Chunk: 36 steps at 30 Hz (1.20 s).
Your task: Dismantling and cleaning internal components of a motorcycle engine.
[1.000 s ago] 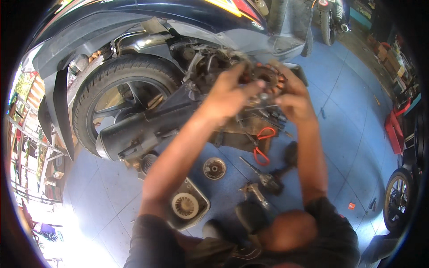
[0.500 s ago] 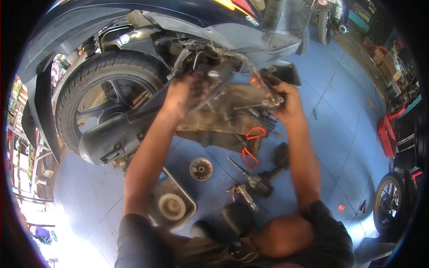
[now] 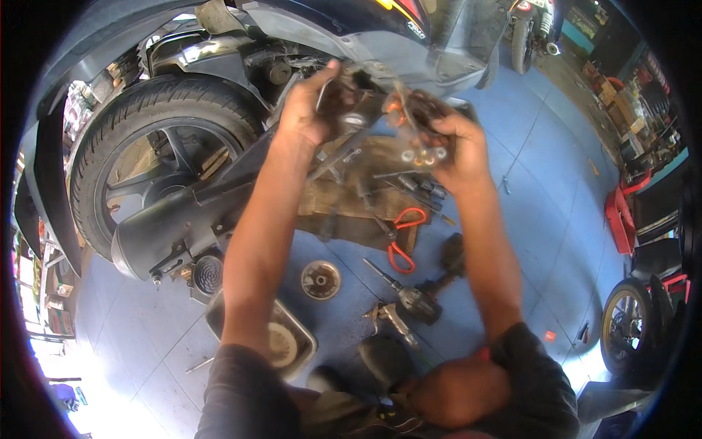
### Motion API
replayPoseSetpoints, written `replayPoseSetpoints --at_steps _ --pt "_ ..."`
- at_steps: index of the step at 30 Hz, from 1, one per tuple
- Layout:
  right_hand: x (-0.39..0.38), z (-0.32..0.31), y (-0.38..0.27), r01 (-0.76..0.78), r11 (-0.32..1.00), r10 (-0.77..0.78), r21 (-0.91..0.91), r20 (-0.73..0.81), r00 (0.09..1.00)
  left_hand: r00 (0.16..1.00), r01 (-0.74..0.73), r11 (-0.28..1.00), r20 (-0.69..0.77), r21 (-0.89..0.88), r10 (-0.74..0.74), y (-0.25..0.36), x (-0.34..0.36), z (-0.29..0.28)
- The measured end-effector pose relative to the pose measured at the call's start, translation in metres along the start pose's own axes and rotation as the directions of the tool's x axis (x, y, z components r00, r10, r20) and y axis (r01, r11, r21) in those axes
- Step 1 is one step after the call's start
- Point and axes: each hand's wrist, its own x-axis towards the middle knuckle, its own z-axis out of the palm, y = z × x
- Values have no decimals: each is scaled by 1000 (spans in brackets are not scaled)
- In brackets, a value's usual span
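My left hand [image 3: 307, 110] is raised at the scooter's exposed engine side, its fingers curled and dark with grime. A thin metal piece shows beside them, but what they grip is blurred. My right hand [image 3: 465, 146] is closed around a bunch of bolts [image 3: 424, 156], their round metal ends sticking out below the fingers. Orange spots show by its fingertips, too smeared to name. Behind both hands is the scooter [image 3: 322, 36], with its rear wheel [image 3: 95, 175] and dark exhaust muffler [image 3: 157, 233] to the left.
On the blue tiled floor lie a cardboard sheet [image 3: 333, 197] with tools, red-handled scissors [image 3: 393, 235], a power driver [image 3: 419, 304], an air gun [image 3: 395, 322] and a round metal part [image 3: 320, 280]. A tray [image 3: 311, 344] holds a pale fan-like disc [image 3: 281, 345]. Another wheel [image 3: 627, 328] stands right.
Both hands have risen slightly toward the engine, and the right has come a little inward with the bolts. The view has shifted a little, so more shows beside the tray.
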Motion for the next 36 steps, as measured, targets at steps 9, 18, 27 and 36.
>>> replayPoseSetpoints --at_steps 9,18,27,36 --pt "19 31 -2 -18 1000 21 -15 166 986 998 -15 973 56 -231 28 13 -12 1" --pt "23 34 19 130 991 -123 -29 183 975 850 -383 712 -78 589 521 11 -81 5" --pt "20 18 26 223 922 -158 -317 218 963 721 -522 61 402 851 564 -19 -118 23" --pt "29 4 10 419 612 -289 -671 303 908 604 -711 251 387 657 696 2 -107 30"
